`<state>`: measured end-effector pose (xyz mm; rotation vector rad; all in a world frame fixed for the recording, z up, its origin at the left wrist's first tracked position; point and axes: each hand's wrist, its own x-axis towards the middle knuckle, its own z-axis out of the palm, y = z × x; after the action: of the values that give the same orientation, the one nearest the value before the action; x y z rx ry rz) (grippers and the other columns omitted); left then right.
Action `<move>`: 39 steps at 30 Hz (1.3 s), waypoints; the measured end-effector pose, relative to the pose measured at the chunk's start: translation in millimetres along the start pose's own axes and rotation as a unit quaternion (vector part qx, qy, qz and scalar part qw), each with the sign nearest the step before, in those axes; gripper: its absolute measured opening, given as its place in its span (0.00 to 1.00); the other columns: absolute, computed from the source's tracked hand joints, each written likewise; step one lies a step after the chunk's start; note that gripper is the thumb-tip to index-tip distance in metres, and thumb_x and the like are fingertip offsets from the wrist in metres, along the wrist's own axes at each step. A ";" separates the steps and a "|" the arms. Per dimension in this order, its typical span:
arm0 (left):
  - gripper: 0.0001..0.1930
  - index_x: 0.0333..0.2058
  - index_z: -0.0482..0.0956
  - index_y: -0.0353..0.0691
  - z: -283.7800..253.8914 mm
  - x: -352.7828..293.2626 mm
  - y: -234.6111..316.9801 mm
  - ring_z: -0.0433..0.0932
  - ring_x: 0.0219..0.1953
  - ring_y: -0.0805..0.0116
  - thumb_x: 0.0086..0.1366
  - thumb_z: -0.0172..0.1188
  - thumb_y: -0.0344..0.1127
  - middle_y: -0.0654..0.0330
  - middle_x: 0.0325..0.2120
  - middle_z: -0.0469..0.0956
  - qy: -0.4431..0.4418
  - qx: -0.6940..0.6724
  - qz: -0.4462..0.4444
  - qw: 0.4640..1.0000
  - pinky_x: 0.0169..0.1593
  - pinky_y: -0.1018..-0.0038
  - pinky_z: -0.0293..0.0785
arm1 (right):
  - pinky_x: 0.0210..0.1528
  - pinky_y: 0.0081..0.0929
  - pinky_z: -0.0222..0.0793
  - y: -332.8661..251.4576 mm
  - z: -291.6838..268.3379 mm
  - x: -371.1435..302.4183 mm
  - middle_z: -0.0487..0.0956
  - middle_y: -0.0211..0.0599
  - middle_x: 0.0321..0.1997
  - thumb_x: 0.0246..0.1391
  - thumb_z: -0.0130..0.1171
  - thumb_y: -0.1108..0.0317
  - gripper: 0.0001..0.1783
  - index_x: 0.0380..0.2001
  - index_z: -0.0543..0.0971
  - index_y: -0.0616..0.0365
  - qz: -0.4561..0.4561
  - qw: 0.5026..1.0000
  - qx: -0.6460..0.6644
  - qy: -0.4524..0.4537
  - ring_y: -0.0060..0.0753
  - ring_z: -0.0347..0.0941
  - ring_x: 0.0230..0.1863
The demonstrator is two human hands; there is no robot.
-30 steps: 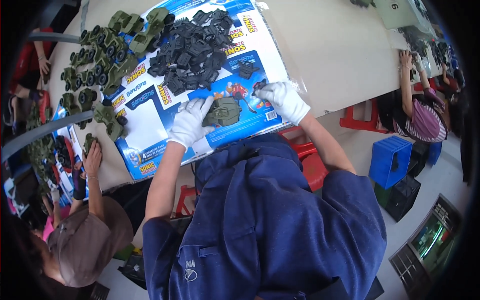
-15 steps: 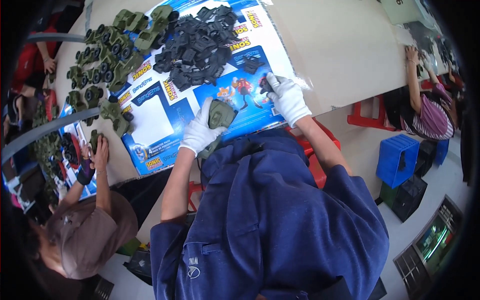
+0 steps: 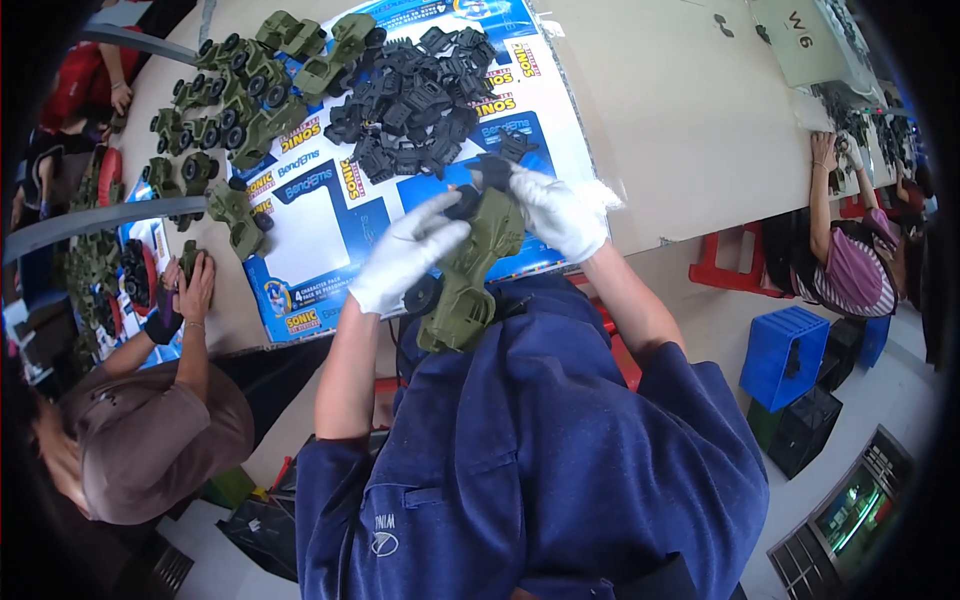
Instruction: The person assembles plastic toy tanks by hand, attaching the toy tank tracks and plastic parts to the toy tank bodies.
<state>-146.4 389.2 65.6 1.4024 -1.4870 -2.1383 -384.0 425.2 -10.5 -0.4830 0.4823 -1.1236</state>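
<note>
We judge the work on this one green truck [image 3: 465, 270] to be midway: it is in hand with a small black part [image 3: 491, 171] at its upper end, and we cannot tell whether the two touch or are joined. Taking the pile of black parts [image 3: 415, 110] as our landmark, we see many pieces there that look unused, a lone black part [image 3: 517, 146] just to its right, and a group of green trucks [image 3: 245, 95] to its left; whether those are finished, we cannot tell. So we reckon much is left. The truck in hand is on the near side of the pile, raised over the near edge of the printed sheet [image 3: 305, 245] that covers the surface [image 3: 680, 130]. Its long axis slants, the lower end nearer the wearer's shirt [image 3: 530, 430], the upper end pointing toward the pile and a little right of it. Its visible wheels [image 3: 423, 295] face left, so we think it is tipped, though which end is the front we cannot say. The left hand [image 3: 410, 255] has its grip closed around the truck's left side; the right hand [image 3: 556, 212] has its grip pinched on the black part.
</note>
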 end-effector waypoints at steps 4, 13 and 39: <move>0.55 0.70 0.46 0.31 19.5 -14.3 -3.4 0.64 0.65 0.60 0.55 0.74 0.46 0.44 0.65 0.62 -0.035 0.018 0.037 0.999 0.66 0.69 0.61 | 0.69 0.26 0.58 24.4 9.6 -12.7 0.68 0.41 0.66 0.69 0.49 0.66 0.29 0.67 0.59 0.68 0.001 0.995 -0.003 0.102 0.29 0.64 0.66; 0.60 0.70 0.50 0.34 35.8 -10.6 33.9 0.73 0.60 0.56 0.43 0.79 0.47 0.46 0.57 0.74 0.037 0.340 -0.083 0.936 0.62 0.69 0.66 | 0.67 0.26 0.59 21.5 13.0 -6.9 0.68 0.42 0.67 0.69 0.50 0.65 0.27 0.66 0.62 0.66 -0.017 0.958 -0.258 0.120 0.29 0.65 0.65; 0.34 0.61 0.66 0.34 -9.5 -19.5 -48.1 0.79 0.47 0.69 0.56 0.70 0.30 0.57 0.48 0.78 0.045 -0.162 -0.018 0.986 0.51 0.72 0.76 | 0.52 0.37 0.73 -28.0 -10.2 59.5 0.80 0.51 0.49 0.47 0.67 0.43 0.37 0.50 0.79 0.63 0.027 0.528 -0.802 0.278 0.48 0.78 0.49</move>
<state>-112.2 418.2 37.7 1.3932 -1.0310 -2.1837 -389.2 358.8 -9.3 -1.6944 2.1455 -0.3844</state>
